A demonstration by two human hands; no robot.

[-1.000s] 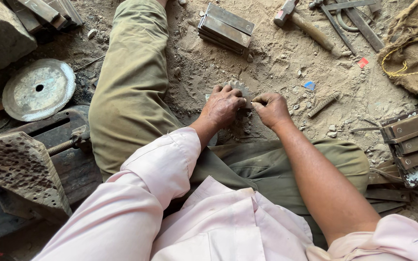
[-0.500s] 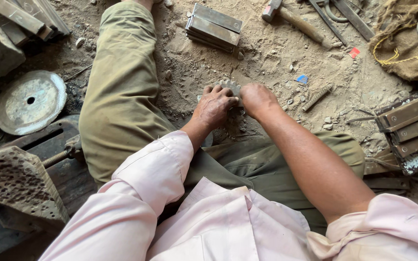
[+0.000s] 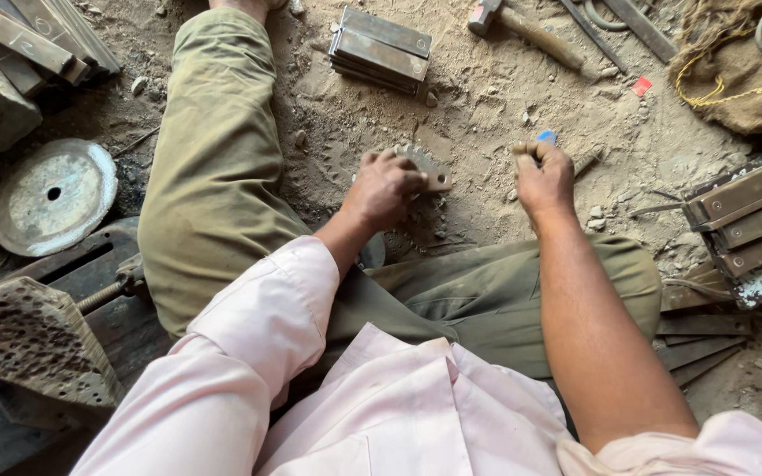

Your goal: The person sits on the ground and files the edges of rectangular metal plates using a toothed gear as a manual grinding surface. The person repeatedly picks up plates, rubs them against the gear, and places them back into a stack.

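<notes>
The left hand [image 3: 387, 187] grips a small flat metal plate [image 3: 425, 169] by one end, fingers curled over it, low over the dirt floor [image 3: 487, 97] between the person's legs. The right hand [image 3: 542, 176] is closed in a pinch around something small; it is too small to identify, possibly a pin or rivet.

Procedure, as judged from this position: keep the plate level and steady with the left hand, and bring the pinched piece to it squarely. Keep fingertips clear of the plate's edges, which look sharp-cut. Avoid setting small parts down, since loose sand would hide them.

Materials: the plate is dull grey steel, thin and rectangular, with a dusty surface. A stack of bars [image 3: 379, 46] of similar steel lies beyond the hands. A hammer [image 3: 526, 28] with a wooden handle lies near the stack. A round disc [image 3: 50, 196] with a centre hole, rusted and pitted, lies to the left. More bars [image 3: 747, 211] rest at right.
</notes>
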